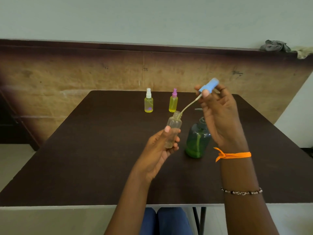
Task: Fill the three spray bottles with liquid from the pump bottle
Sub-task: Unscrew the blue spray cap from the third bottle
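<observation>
My left hand (159, 150) grips a small clear spray bottle (173, 126) with its neck uncovered, tilted slightly right above the table. My right hand (220, 116) pinches the blue spray cap (209, 86); its thin dip tube (189, 106) curves down with the tip at the bottle's mouth. A green pump bottle (197, 141) stands on the dark table (101, 150) just right of the clear bottle, partly hidden by my right hand. Two spray bottles holding yellow liquid stand farther back: one with a white cap (148, 100), one with a purple cap (173, 100).
A brown wooden board (67, 73) leans against the wall behind the table. Crumpled cloths (277, 46) lie on top of it at the far right. My knees in blue trousers (166, 221) show below the table's near edge.
</observation>
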Action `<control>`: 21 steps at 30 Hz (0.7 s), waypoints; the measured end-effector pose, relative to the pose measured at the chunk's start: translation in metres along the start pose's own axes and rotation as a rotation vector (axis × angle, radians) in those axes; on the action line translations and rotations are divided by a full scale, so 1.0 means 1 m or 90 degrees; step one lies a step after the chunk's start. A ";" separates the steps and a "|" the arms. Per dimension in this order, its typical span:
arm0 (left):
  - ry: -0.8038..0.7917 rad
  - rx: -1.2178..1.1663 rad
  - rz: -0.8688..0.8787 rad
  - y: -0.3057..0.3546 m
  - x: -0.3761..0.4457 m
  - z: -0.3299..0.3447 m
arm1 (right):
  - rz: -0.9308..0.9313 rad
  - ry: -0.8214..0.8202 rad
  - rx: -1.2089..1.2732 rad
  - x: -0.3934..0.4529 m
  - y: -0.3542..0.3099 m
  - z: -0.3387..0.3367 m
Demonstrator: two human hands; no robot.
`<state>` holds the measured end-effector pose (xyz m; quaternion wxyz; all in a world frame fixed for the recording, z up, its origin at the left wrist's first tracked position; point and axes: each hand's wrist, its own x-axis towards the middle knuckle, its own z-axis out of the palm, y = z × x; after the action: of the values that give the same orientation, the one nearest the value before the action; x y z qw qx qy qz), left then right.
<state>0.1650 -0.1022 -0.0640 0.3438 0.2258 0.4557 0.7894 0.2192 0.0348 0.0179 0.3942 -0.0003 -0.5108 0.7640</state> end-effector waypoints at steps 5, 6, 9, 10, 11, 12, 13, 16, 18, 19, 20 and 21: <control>0.025 -0.046 0.001 -0.008 0.004 0.002 | -0.044 0.107 0.016 0.013 -0.017 -0.038; 0.028 -0.048 0.001 -0.009 0.004 0.002 | -0.042 0.122 -0.055 0.015 -0.019 -0.048; 0.038 -0.047 -0.004 -0.012 0.006 0.003 | -0.014 0.140 -0.380 0.018 -0.018 -0.076; 0.039 -0.047 -0.005 -0.013 0.006 0.003 | 0.014 0.140 -0.470 0.019 -0.011 -0.087; 0.038 -0.046 -0.007 -0.015 0.006 0.004 | 0.056 0.141 -0.544 0.019 -0.003 -0.096; 0.037 -0.045 -0.009 -0.016 0.006 0.005 | 0.106 0.142 -0.609 0.018 0.009 -0.106; 0.039 -0.043 -0.012 -0.017 0.007 0.006 | 0.163 0.140 -0.653 0.017 0.021 -0.115; 0.053 -0.048 -0.023 -0.020 0.008 0.008 | 0.300 0.156 -0.719 0.011 0.052 -0.131; 0.059 -0.055 -0.027 -0.022 0.009 0.007 | 0.347 0.154 -0.756 0.004 0.066 -0.134; 0.060 -0.057 -0.029 -0.023 0.010 0.006 | 0.358 0.156 -0.759 0.001 0.071 -0.134; 0.062 -0.059 -0.030 -0.023 0.010 0.006 | 0.367 0.160 -0.759 -0.002 0.074 -0.134; 0.063 -0.061 -0.031 -0.024 0.011 0.005 | 0.365 0.161 -0.759 -0.005 0.076 -0.133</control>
<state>0.1693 -0.0829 -0.0816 0.3502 0.1590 0.4393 0.8118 0.2303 0.1224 -0.1071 0.1652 -0.4431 -0.7745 0.4201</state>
